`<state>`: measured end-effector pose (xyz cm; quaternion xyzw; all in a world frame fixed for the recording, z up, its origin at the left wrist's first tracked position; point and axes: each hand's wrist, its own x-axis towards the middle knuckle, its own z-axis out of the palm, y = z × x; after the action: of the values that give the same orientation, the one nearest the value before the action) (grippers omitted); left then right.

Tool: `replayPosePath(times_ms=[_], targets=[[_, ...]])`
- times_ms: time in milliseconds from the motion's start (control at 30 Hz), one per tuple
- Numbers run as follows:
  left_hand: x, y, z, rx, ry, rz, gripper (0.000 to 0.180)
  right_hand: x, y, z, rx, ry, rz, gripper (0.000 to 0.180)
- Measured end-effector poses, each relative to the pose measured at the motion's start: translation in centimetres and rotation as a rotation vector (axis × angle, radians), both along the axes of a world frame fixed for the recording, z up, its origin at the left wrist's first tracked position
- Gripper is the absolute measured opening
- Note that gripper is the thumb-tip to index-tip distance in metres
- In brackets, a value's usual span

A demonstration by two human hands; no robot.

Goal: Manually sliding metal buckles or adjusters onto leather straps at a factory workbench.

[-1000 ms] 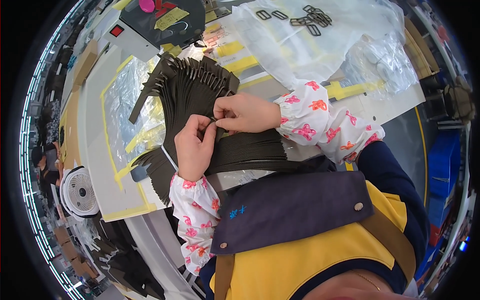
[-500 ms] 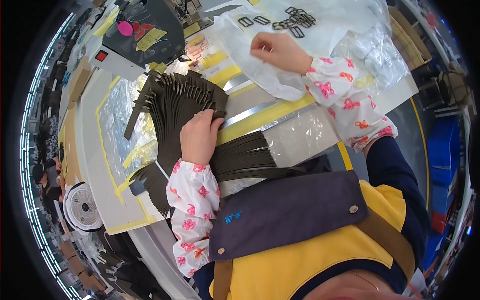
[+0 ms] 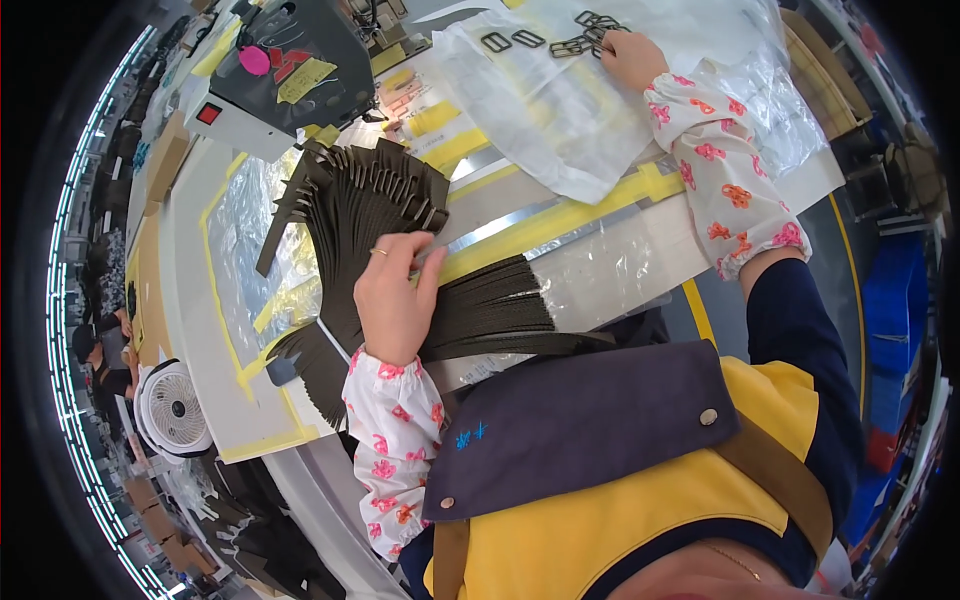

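My left hand [image 3: 393, 300] rests over dark olive webbing straps [image 3: 345, 225], its bent fingers and thumb a little apart with nothing seen between them. The straps lie in a thick fanned bundle, many with folded, looped ends at the far side. More cut straps [image 3: 490, 305] are laid out just right of that hand. At the far right, my right hand [image 3: 632, 60] has its fingers closed at the edge of a small pile of dark metal slide buckles [image 3: 572, 46], at a buckle partly hidden by the fingertips. Two loose buckles [image 3: 512, 40] lie left of the pile.
A dark machine [image 3: 300, 70] with a red switch stands at the far left of the table. White plastic sheeting [image 3: 560, 130] lies under the buckles. Yellow tape [image 3: 560, 225] crosses the tabletop. A white fan [image 3: 172, 408] is at the left, blue bins [image 3: 890, 310] at the right.
My right hand has moved away and to the right, onto the buckle pile. My left hand has drawn back slightly from the folded strap ends it was touching.
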<state>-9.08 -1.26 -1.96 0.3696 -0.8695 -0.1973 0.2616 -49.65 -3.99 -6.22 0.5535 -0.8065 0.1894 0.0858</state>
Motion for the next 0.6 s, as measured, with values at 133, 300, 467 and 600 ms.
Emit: replayPosePath(times_ms=[133, 300, 467, 600], targets=[[-0.8, 0.8, -0.2, 0.127, -0.056, -0.275, 0.015, 3.4, 1.4, 2.9, -0.158, -0.416, 0.282, 0.019], [-1.3, 0.0, 0.8, 0.263, -0.181, -0.414, 0.015, 11.2, 4.8, 6.3, 0.084, -1.158, 0.527, 0.018], [-1.0, 0.1, 1.1, 0.207, 0.092, -0.244, 0.013, 14.1, 6.3, 6.2, 0.16, -1.459, 0.632, 0.023], [-0.3, 0.3, 1.1, 0.136, 0.301, -0.112, 0.011, 17.6, 6.8, 6.0, 0.231, -1.676, 0.7, 0.023]])
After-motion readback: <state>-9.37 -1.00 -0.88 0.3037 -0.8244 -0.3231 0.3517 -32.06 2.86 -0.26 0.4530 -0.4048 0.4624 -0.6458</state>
